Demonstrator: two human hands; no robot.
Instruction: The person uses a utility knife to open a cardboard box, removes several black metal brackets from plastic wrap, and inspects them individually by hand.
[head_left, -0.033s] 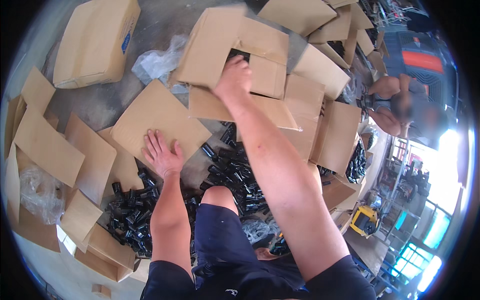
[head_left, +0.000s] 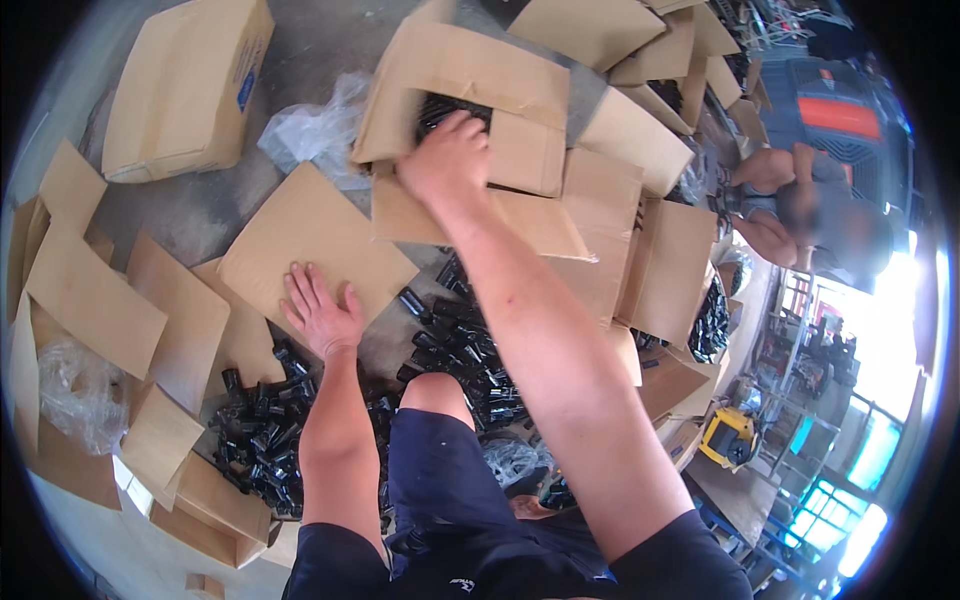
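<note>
My left hand (head_left: 325, 312) lies flat with fingers spread on a square brown cardboard flap (head_left: 300, 240). Ahead of it, my right hand (head_left: 447, 163) reaches to the opening of a cardboard box (head_left: 530, 150). Its fingers are curled over the gap, and whatever they hold is hidden. A blurred flap edge stands right beside that hand. Inside the gap, dark contents (head_left: 440, 108) show, too small to name. Below my hands, black cylindrical parts (head_left: 265, 430) are heaped on the floor, with more of these black parts (head_left: 460, 345) between my arms.
A closed carton (head_left: 185, 90) stands at the far left, with clear plastic film (head_left: 320, 125) beside it. Opened boxes (head_left: 95, 300) crowd the left and a further box (head_left: 670, 270) the right. At the right sit another person (head_left: 840, 215) and a yellow-black object (head_left: 730, 437).
The flap by my right hand has swung leftward and up, widening the box's gap and baring more dark contents. My right hand has shifted slightly left and nearer; my left hand stays put.
</note>
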